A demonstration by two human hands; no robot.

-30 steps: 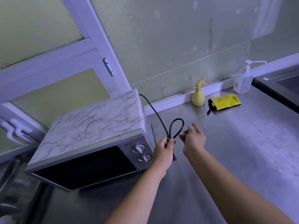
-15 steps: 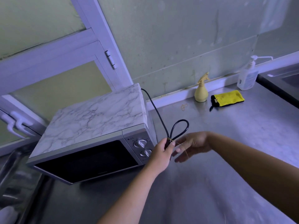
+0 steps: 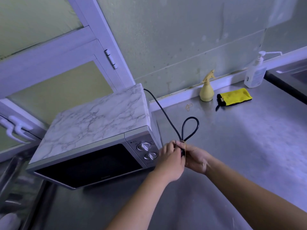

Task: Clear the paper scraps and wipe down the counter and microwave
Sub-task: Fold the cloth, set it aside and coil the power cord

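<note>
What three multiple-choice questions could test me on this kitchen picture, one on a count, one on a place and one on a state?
1. How many round knobs has the silver marble-topped microwave? A one; B two; C four.
2. Where does the folded yellow cloth lie? A on the microwave; B on the steel counter, right of the pale yellow spray bottle; C on a wall hook.
3. How is the black power cord? A looped, held by the left hand and right hand; B lying untouched; C cut in two.

Answers: 1 B, two dials sit one above the other on its front panel. 2 B, it lies flat beside the bottle near the wall. 3 A, both hands hold it just below the loop.
</note>
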